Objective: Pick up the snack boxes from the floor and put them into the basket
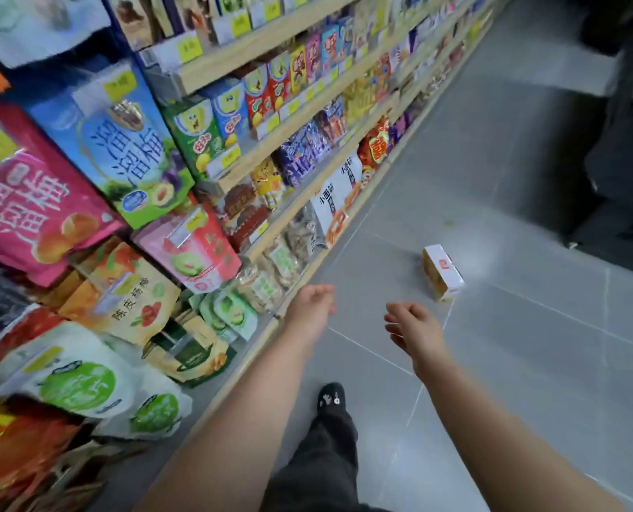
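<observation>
One snack box (442, 272), white on top with a yellow side and a small red mark, lies on the grey tiled floor ahead and to the right. My right hand (412, 327) is stretched out below and left of it, fingers loosely apart and holding nothing, a short gap from the box. My left hand (313, 306) reaches forward beside the shelf base, also holding nothing, fingers slightly curled but apart. No basket is in view.
A long wooden shelf unit (307, 149) packed with colourful snack bags and boxes runs along the left of the aisle. My leg and dark shoe (331, 397) stand on the floor (510, 364) between my arms. Dark fixtures (617, 179) line the right side.
</observation>
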`<state>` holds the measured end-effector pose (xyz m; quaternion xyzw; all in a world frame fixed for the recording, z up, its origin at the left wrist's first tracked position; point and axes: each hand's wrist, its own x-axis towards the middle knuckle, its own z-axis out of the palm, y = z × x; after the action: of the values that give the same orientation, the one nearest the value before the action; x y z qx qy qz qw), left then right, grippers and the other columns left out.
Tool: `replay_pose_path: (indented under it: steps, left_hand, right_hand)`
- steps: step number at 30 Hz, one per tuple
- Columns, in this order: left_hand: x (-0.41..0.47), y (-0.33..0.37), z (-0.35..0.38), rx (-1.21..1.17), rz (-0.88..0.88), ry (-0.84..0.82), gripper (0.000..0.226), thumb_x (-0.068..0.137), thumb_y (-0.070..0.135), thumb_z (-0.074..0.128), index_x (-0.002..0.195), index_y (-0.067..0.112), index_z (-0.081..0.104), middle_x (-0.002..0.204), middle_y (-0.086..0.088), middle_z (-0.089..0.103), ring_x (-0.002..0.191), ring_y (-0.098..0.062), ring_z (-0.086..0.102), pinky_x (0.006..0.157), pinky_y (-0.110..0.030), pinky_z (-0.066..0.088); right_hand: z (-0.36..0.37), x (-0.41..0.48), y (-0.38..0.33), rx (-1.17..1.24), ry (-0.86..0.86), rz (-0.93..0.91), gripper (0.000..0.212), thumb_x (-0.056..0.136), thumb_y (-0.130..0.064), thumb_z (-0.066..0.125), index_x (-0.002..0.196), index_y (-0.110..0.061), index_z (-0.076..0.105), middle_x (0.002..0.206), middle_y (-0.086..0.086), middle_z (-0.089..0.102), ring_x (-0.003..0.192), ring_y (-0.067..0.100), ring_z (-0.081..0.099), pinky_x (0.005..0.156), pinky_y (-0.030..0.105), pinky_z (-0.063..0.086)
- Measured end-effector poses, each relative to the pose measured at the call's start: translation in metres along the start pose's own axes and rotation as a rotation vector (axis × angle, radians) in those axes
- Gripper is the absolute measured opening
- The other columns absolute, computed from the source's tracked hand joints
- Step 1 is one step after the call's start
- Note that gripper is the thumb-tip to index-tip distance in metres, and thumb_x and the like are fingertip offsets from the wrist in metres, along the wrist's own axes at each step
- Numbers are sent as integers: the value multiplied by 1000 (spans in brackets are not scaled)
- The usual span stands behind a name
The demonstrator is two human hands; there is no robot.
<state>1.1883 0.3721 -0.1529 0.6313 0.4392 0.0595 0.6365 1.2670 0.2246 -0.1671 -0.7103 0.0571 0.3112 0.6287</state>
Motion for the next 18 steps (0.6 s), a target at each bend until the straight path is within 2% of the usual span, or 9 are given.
replay_pose_path:
  steps: [5, 8, 11, 15, 18]
  left_hand:
    - [75, 32, 52, 53, 9, -73, 23, 91, 18, 54, 112, 15, 61, 94, -2, 64, 87, -16, 61, 78, -25, 39]
    - [123, 57, 81, 88, -1, -121, 23, 90, 18, 54, 112, 16, 62, 90, 1, 64, 88, -16, 61, 75, -25, 39]
    - [164, 86, 110, 132, 13, -174, 23, 91, 15, 53, 111, 16, 62, 85, 3, 62, 86, -16, 60, 63, -23, 38]
    - [202, 112, 151, 186, 14, -224, 23, 91, 14, 53, 112, 14, 62, 86, 1, 62, 88, -17, 60, 63, -23, 37]
    - [226, 122, 184, 203, -14, -288, 23, 91, 15, 55, 112, 15, 61, 87, 1, 62, 89, -17, 59, 63, -22, 38]
  right_hand:
    - [-29, 70, -22, 35, 130, 27, 12, 91, -19, 60, 83, -12, 57, 80, 6, 59, 69, 15, 54, 64, 26, 43]
    - [-46, 115, -37, 57, 201, 51, 11, 91, -19, 61, 85, -11, 57, 81, 6, 59, 69, 15, 55, 63, 25, 43]
    - [-60, 155, -49, 101, 282, 76, 10, 90, -20, 61, 89, -10, 57, 84, 6, 60, 70, 15, 56, 64, 25, 44]
    - [-77, 188, -59, 154, 338, 111, 7, 91, -19, 60, 87, -15, 57, 85, 5, 59, 72, 15, 56, 66, 25, 45]
    - [-99, 217, -65, 203, 374, 152, 8, 92, -19, 60, 92, -12, 56, 84, 5, 58, 71, 15, 55, 65, 25, 44]
